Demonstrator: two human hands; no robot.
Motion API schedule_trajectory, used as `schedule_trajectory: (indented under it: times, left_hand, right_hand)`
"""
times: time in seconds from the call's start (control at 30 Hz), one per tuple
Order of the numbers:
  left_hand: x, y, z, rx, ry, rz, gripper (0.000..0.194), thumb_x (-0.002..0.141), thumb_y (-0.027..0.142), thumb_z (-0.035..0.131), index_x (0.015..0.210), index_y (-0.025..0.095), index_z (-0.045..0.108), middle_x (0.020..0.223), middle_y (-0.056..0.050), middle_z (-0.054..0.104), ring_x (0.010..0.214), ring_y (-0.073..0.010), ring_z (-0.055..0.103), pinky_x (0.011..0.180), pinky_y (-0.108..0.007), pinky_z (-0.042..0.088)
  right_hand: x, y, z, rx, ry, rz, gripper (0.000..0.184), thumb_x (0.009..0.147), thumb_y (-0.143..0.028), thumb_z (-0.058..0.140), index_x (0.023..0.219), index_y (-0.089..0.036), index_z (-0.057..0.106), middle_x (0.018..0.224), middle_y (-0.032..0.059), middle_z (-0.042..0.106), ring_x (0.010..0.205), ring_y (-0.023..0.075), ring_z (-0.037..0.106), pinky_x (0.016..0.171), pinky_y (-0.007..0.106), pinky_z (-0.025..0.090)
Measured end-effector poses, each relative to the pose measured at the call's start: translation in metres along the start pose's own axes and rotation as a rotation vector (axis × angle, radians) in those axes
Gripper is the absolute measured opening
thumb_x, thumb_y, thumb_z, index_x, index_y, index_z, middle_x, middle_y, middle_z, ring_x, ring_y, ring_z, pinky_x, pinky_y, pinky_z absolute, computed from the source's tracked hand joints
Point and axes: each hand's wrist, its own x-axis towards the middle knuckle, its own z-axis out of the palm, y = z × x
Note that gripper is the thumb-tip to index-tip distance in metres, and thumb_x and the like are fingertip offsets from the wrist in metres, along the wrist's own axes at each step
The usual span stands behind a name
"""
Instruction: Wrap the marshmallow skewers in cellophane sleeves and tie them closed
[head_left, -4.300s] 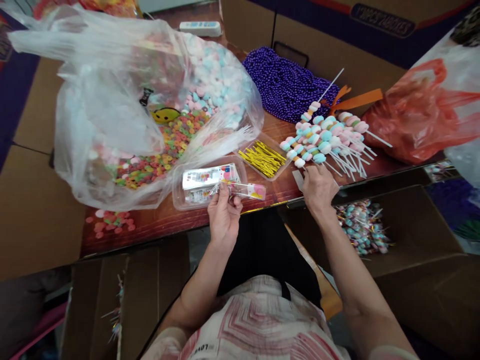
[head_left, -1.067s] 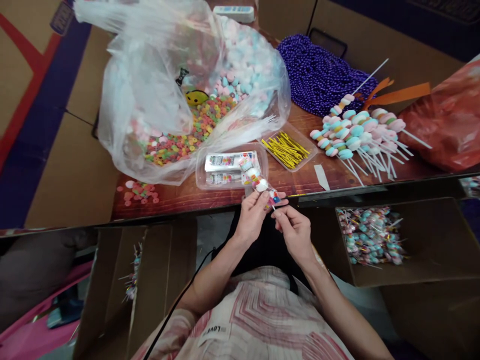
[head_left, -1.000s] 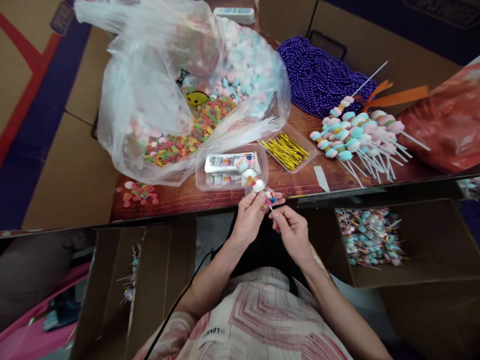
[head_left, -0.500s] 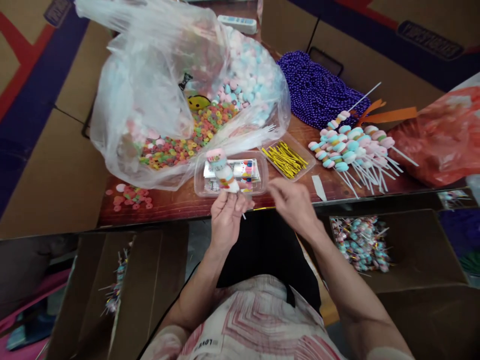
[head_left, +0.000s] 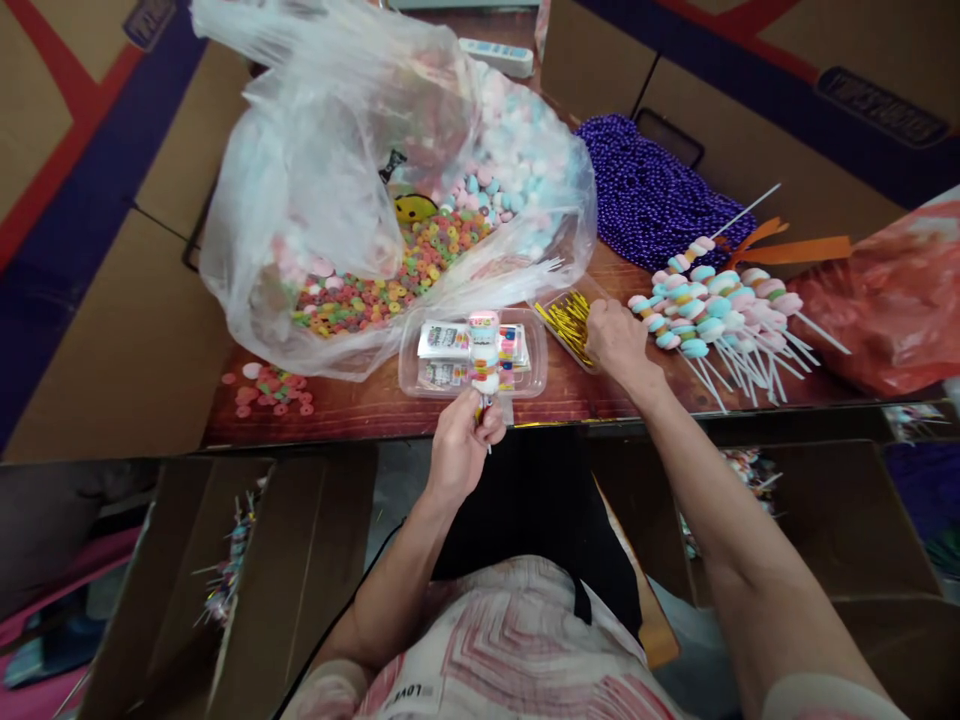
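Note:
My left hand point(head_left: 461, 440) is closed around the lower end of a candy skewer point(head_left: 484, 350), gripping the gathered clear wrapper and stick. The skewer stands upright, with pink, white and blue pieces inside a printed wrapper. Behind it, a clear plastic container point(head_left: 409, 372) holds printed sachets. My right hand point(head_left: 621, 342) reaches over the right side of a small tray point(head_left: 546, 318) of gold twist ties point(head_left: 566, 322). Its fingers are curled together, and the tips are partly hidden, so what they pinch does not show.
A large clear bag point(head_left: 247, 250) holds ring candies and marshmallow-like pieces. Unwrapped skewers point(head_left: 709, 300) are piled at right, beside purple bead strings point(head_left: 645, 190) and a red plastic bag point(head_left: 885, 290). Loose rings point(head_left: 274, 390) lie at left. Open cartons point(head_left: 817, 500) with wrapped skewers stand below the table edge.
My right hand has moved right and forward, from beside the sachet container to the tray of twist ties. My left hand has turned the wrapped skewer more upright. The view has shifted slightly.

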Motion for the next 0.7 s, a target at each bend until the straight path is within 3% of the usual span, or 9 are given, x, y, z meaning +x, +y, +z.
schedule_trajectory:
  times: [0.23, 0.43, 0.6, 0.7]
  left_hand:
    - [0.002, -0.008, -0.001, -0.023, 0.022, 0.064, 0.031, 0.075, 0.034, 0.083, 0.083, 0.016, 0.058, 0.061, 0.007, 0.038, 0.054, -0.0052, 0.029, 0.048, -0.016, 0.025]
    - [0.007, -0.01, -0.004, -0.043, 0.07, 0.125, 0.033, 0.074, 0.031, 0.085, 0.081, 0.018, 0.055, 0.061, 0.006, 0.047, 0.051, -0.0043, 0.034, 0.048, -0.016, 0.03]
    - [0.008, -0.011, -0.007, -0.002, 0.088, 0.153, 0.034, 0.071, 0.037, 0.086, 0.08, 0.018, 0.059, 0.061, 0.004, 0.052, 0.056, -0.0063, 0.044, 0.051, -0.017, 0.037]
    - [0.008, -0.01, -0.008, -0.003, 0.084, 0.144, 0.034, 0.071, 0.037, 0.086, 0.08, 0.018, 0.061, 0.061, 0.004, 0.053, 0.053, -0.0052, 0.041, 0.05, -0.017, 0.036]
  right_hand:
    - [0.002, 0.006, 0.003, 0.082, 0.037, 0.021, 0.036, 0.09, -0.006, 0.034, 0.117, -0.002, 0.056, 0.112, 0.0265, 0.065, 0.093, 0.0317, 0.066, 0.068, 0.035, 0.044]
    - [0.008, 0.009, 0.011, 0.243, 0.081, -0.05, 0.027, 0.095, -0.026, 0.042, 0.106, -0.014, 0.064, 0.111, 0.0213, 0.068, 0.095, 0.0319, 0.063, 0.072, 0.037, 0.045]
    - [0.014, 0.002, 0.01, 0.205, 0.001, -0.002, 0.03, 0.094, -0.018, 0.039, 0.111, -0.007, 0.061, 0.111, 0.0278, 0.067, 0.096, 0.0351, 0.066, 0.074, 0.039, 0.046]
    - [0.015, 0.002, 0.009, 0.217, -0.007, 0.016, 0.031, 0.093, -0.015, 0.038, 0.115, -0.004, 0.056, 0.104, 0.0288, 0.068, 0.095, 0.0367, 0.067, 0.075, 0.041, 0.046]
